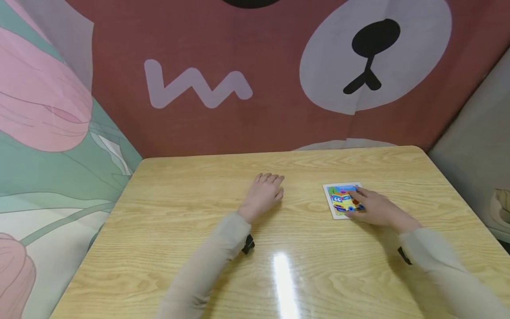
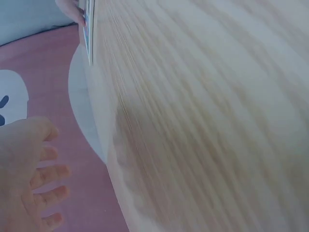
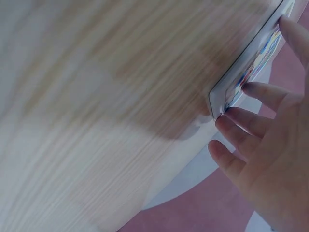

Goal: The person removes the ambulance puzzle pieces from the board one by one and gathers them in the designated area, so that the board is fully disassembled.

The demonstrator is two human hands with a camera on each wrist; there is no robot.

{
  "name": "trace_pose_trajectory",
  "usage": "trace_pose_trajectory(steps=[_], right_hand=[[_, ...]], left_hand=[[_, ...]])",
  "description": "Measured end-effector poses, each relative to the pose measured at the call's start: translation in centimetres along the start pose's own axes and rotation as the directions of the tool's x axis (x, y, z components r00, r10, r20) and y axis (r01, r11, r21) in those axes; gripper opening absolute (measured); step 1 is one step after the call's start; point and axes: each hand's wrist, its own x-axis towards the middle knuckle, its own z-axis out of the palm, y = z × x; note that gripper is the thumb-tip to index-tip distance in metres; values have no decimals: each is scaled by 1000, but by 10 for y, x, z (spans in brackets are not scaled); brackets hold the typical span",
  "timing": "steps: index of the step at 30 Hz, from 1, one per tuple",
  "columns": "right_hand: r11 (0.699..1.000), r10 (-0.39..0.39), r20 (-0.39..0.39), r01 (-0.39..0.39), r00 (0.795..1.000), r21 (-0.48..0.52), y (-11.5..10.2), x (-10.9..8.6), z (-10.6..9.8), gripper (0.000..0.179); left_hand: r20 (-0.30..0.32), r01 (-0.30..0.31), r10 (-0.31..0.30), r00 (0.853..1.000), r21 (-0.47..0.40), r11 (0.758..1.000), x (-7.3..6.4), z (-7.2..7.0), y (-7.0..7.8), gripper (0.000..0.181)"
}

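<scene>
A flat, white-bordered picture board (image 1: 338, 201), printed with a bright yellow vehicle, lies on the wooden table (image 1: 191, 230) right of the middle. My right hand (image 1: 374, 207) covers its right part. Seen in the right wrist view, the spread fingers (image 3: 263, 94) and the thumb touch the board (image 3: 224, 92) without curling round it. To the left, my left hand (image 1: 263, 195) is held over the table with loosely bent fingers and nothing in it. In the left wrist view its fingers (image 2: 50, 195) are apart, away from the board (image 2: 90, 38).
A brown cloth wall (image 1: 207, 128) with a cartoon bear print rises behind the table's far edge. Flower-patterned fabric (image 1: 44, 177) hangs on the left. A pale grey surface (image 1: 474, 119) stands to the right. Small black devices sit under both wrists.
</scene>
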Motion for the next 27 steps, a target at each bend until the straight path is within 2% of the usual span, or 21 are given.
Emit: trace_pose_trajectory(steps=[5, 10, 16, 19, 22, 27], right_hand=[[1000, -24, 8, 24, 1000, 3, -19, 9, 3, 82], [1000, -31, 1, 31, 1000, 5, -36, 16, 4, 79], [998, -55, -15, 55, 998, 12, -51, 22, 7, 76], [998, -69, -16, 70, 997, 11, -56, 25, 8, 75], [996, -82, -19, 82, 996, 15, -59, 27, 9, 73], [996, -87, -17, 87, 996, 35, -62, 31, 7, 67]], left_hand=[[44, -36, 35, 998, 32, 999, 3, 2, 10, 40], [105, -107, 103, 989, 35, 994, 5, 9, 23, 39], [234, -197, 192, 953, -1, 980, 4, 12, 36, 41], [272, -233, 223, 936, 5, 972, 3, 15, 40, 43], [296, -243, 230, 927, 8, 970, 0, 16, 41, 44], [306, -233, 216, 927, 19, 972, -4, 17, 39, 45]])
